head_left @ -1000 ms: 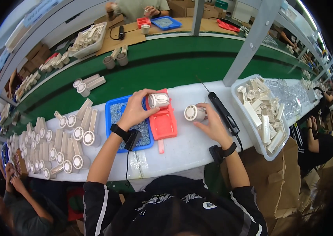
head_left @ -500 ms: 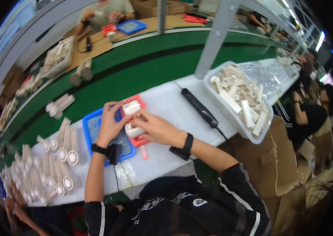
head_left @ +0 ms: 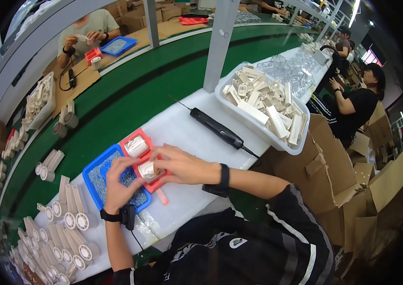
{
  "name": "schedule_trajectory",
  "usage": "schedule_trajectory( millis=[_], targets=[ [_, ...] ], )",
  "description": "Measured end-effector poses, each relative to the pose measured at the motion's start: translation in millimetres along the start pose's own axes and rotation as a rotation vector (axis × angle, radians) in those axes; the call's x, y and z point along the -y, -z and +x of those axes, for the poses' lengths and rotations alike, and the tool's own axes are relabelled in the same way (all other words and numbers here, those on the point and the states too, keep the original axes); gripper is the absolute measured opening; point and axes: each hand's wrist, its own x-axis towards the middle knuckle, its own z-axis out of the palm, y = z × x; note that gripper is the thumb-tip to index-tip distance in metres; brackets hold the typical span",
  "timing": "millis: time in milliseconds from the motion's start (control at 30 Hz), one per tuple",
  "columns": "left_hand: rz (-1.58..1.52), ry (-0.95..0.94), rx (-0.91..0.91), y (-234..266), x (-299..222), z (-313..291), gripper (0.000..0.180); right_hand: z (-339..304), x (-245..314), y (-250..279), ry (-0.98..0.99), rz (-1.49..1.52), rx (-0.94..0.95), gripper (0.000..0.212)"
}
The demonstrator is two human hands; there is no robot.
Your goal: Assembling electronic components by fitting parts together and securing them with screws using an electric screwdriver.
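A red two-pocket holder (head_left: 145, 133) lies on the white work surface, with one white round plastic housing (head_left: 136, 146) in its far pocket and another white housing (head_left: 148, 172) in the near one. My right hand (head_left: 182, 165) reaches over the near housing with thumb and fingers pinched together; whatever is between the tips is hidden. Just left of it, my left hand (head_left: 119, 184) curves above a blue tray (head_left: 88, 176) of small metal pieces like screws. Its thumb and fingers are spread, their tips close to the near housing, and nothing shows between them.
A black electric screwdriver (head_left: 216, 128) with a cord lies right of the holder. Beyond it stands a white bin (head_left: 301, 148) of white plastic parts. Several assembled white parts (head_left: 75, 221) stand at left. A grey post (head_left: 218, 52) rises behind; another person works across the green belt (head_left: 130, 88).
The whole view has shifted, so the bench sits further left and lower. My left fingers have drawn away from the far housing, while my right hand stays at the near one.
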Motion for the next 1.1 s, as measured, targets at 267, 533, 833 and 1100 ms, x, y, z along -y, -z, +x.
schedule_trajectory(
  millis=[267,533,833,1100],
  targets=[
    [0.164,-0.043,0.126,-18,-20,-1,0.055,-5,-65,229,-0.463,-0.668,-0.279,0.025],
    [0.13,-0.038,0.113,-19,-12,-3,0.053,-12,-125,282,-1.095,-0.902,0.232,0.05],
    [0.136,-0.052,0.115,-19,-10,-3,0.052,10,-113,269,-1.271,-0.741,0.217,0.053],
    [0.14,-0.056,0.128,-19,-7,-6,0.053,2,-121,270,-1.187,-0.811,0.215,0.048]
  ],
)
